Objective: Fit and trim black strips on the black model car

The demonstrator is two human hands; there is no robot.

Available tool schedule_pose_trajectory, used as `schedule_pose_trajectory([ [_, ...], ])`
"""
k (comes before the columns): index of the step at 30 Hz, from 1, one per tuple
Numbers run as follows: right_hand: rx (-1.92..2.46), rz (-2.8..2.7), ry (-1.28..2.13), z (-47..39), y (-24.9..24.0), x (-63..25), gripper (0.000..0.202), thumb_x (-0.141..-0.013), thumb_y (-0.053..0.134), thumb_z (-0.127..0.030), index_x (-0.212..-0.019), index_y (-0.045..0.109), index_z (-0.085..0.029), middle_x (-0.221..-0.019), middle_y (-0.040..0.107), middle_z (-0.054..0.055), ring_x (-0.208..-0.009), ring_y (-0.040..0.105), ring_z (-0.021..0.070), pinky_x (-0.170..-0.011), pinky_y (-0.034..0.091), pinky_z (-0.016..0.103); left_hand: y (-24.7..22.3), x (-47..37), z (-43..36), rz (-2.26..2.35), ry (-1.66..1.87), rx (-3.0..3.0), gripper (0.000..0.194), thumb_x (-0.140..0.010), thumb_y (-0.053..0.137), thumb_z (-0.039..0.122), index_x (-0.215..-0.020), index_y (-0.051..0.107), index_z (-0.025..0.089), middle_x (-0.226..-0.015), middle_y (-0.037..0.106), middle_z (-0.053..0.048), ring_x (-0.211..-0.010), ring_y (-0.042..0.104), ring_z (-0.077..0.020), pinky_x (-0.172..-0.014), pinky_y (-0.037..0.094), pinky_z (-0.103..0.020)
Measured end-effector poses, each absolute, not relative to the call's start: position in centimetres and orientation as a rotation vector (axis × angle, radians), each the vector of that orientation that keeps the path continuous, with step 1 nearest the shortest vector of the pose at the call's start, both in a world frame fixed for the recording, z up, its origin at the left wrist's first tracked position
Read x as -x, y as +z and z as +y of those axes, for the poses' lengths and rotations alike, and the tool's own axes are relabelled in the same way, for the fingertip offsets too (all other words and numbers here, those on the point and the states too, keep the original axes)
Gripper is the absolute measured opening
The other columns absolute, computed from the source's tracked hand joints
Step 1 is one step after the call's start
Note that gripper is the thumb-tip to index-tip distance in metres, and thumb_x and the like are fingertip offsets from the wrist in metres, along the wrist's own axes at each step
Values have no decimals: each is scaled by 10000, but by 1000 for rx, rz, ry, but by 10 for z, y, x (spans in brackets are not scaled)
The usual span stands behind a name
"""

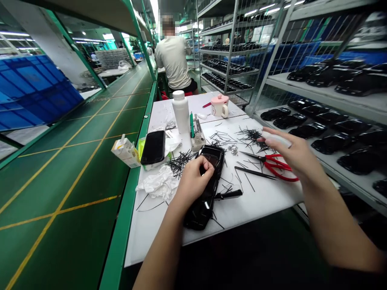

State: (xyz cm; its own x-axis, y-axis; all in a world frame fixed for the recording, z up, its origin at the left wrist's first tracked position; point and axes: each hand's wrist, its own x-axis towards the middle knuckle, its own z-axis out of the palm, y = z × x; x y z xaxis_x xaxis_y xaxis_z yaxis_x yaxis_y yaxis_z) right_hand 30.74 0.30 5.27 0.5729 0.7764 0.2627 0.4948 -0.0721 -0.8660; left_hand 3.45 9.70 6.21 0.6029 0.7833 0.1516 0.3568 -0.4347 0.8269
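Note:
A glossy black model car body lies lengthwise on the white table in front of me. My left hand rests over its middle, thumb and fingertips pinched together; whatever is between them is too small or hidden. Off to the right, my right hand hovers with fingers stretched towards a pile of thin black strips. Something white runs along one of its fingers, perhaps a finger cover. Below that hand lie red-handled pliers and black tweezers. Beside the car is a black-handled tool.
Another strip pile, crumpled tissue, a phone and a carton sit left. Behind stand a white bottle and lidded mug. A green conveyor flanks the table; racks hold black cars. A person sits ahead.

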Motion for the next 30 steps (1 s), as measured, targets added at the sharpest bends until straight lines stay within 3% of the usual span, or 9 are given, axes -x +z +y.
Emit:
schedule_pose_trajectory([
  [2,1899,-1055,266,5,48,-341,400,-786,655,-374,-1166,692,-254,-1086,729,65,-936,648,272,-812,488,390,62,-35,96,916,691,-2093,224,-832,527,169,-700,354,222,-813,634,-6,-799,568,-190,-761,392,-307],
  [7,2181,-1072,148,13,22,-392,295,-728,641,-347,-963,727,-190,-825,726,88,-786,650,283,-705,465,375,62,-37,93,800,701,-2194,242,-863,516,166,-707,340,222,-835,634,-8,-821,545,-190,-787,381,-314],
  [10,2268,-1054,82,14,10,-404,305,-732,618,-344,-964,716,-171,-818,717,106,-792,645,300,-683,446,367,60,-37,92,723,682,-2208,244,-879,509,167,-715,336,220,-841,629,-3,-818,543,-177,-782,383,-303],
  [13,2314,-1053,86,11,5,-408,349,-740,627,-356,-1028,684,-168,-877,728,109,-811,655,298,-687,451,354,57,-36,93,707,675,-2199,239,-899,497,175,-725,339,219,-842,615,-1,-796,535,-164,-759,384,-288],
  [17,2359,-1023,11,-4,15,-395,589,-802,601,-438,-1273,498,-99,-1064,693,203,-917,635,348,-731,450,406,55,-36,95,693,697,-2174,231,-924,468,183,-733,344,220,-835,584,-3,-766,521,-151,-728,385,-270],
  [21,2239,-1347,194,-25,22,-348,333,-849,549,-481,-1039,612,-215,-977,707,111,-849,645,282,-709,477,365,56,-37,96,703,702,-2144,234,-929,459,179,-731,342,219,-834,576,-6,-765,525,-146,-726,386,-258],
  [24,2039,-1685,371,-34,14,-313,199,-830,532,-388,-876,652,-236,-920,705,81,-859,654,264,-735,506,363,56,-37,95,734,709,-2122,242,-917,476,167,-726,338,219,-830,590,-3,-764,533,-142,-725,385,-250],
  [27,1941,-1765,365,-36,10,-298,251,-850,451,-330,-928,655,-205,-967,703,126,-903,665,296,-789,516,428,56,-36,93,756,704,-2082,251,-903,506,165,-722,339,218,-835,616,3,-773,549,-139,-729,389,-243],
  [30,1851,-1594,353,-34,24,-292,300,-885,489,-428,-1028,638,-211,-966,705,120,-879,685,301,-731,539,419,55,-35,92,771,705,-2055,259,-889,532,162,-720,343,217,-844,639,8,-775,558,-137,-727,388,-240],
])
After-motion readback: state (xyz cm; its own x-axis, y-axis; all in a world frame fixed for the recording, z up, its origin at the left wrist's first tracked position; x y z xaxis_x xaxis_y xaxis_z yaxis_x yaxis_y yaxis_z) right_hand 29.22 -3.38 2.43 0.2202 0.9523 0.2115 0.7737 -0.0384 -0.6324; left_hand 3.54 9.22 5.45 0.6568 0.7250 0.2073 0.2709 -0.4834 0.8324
